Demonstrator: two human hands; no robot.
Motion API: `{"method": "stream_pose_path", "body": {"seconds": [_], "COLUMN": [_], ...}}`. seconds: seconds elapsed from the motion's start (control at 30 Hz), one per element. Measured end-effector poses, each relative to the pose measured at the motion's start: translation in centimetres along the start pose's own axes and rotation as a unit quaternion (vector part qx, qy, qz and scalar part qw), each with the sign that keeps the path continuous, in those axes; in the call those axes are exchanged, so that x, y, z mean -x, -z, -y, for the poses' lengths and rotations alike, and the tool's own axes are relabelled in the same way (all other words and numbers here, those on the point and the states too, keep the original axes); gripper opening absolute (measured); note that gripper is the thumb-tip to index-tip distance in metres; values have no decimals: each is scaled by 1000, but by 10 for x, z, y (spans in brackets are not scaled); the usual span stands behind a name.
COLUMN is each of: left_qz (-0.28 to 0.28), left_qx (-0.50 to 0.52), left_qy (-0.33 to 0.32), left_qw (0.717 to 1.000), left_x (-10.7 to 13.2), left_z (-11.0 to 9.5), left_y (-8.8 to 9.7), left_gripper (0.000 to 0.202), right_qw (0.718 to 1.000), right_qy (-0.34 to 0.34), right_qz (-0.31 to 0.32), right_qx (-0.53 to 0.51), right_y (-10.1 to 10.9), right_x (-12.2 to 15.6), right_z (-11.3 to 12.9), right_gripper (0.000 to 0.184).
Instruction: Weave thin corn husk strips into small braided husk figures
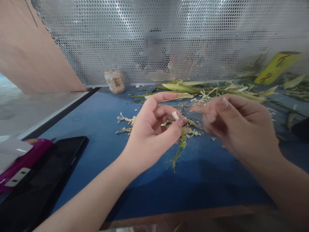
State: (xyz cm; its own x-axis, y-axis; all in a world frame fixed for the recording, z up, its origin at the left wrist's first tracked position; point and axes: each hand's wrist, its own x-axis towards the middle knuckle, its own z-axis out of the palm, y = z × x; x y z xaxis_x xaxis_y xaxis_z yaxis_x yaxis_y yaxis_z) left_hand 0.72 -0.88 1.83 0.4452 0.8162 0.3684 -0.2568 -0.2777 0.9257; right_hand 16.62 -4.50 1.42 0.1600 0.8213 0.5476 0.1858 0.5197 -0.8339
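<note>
Between the thumb and fingertip of my left hand (151, 129) is a small white piece (175, 115), perhaps plant fibre. Just below these fingertips is a green braided leaf piece (182, 141) with a thin split tail; whether it hangs from the fingers or lies on the table cannot be told. My right hand (241, 125) is held apart to the right, thumb and fingers closed together and slightly blurred. What they grip, if anything, is hidden. Pale knotted husk pieces (126, 120) lie behind my left hand, partly covered by it.
Green stalks and husks (181, 87) lie along the back of the blue table (101, 154), by a perforated metal screen (96, 38). A wrapped roll (114, 81) stands back left, a yellow box (275, 68) leans back right. A black phone (70, 151) and magenta power strip (29, 161) sit left.
</note>
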Motion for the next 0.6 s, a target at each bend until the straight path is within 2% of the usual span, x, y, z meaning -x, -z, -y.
{"method": "stream_pose_path", "body": {"seconds": [0.1,0.2,0.37,0.5,0.6], "left_qz": [-1,-2,-7,1,12], "left_qx": [0,2,6,12,10], "left_qy": [0,3,9,17,23], "left_qw": [1000,1000,1000,1000,1000], "left_x": [0,0,0,0,0], "left_z": [0,1,0,0,1], "left_y": [0,0,-1,-2,-2], "left_gripper": [33,33,33,34,34], "right_qw": [1000,997,979,973,970], "right_qy": [-4,-3,65,95,119], "right_qz": [-24,7,11,25,34], "right_qx": [19,83,192,207,209], "right_y": [-1,-5,-7,-5,-4], "right_x": [1,3,5,6,6], "right_z": [1,5,10,10,9], "right_gripper": [16,6,6,13,9]}}
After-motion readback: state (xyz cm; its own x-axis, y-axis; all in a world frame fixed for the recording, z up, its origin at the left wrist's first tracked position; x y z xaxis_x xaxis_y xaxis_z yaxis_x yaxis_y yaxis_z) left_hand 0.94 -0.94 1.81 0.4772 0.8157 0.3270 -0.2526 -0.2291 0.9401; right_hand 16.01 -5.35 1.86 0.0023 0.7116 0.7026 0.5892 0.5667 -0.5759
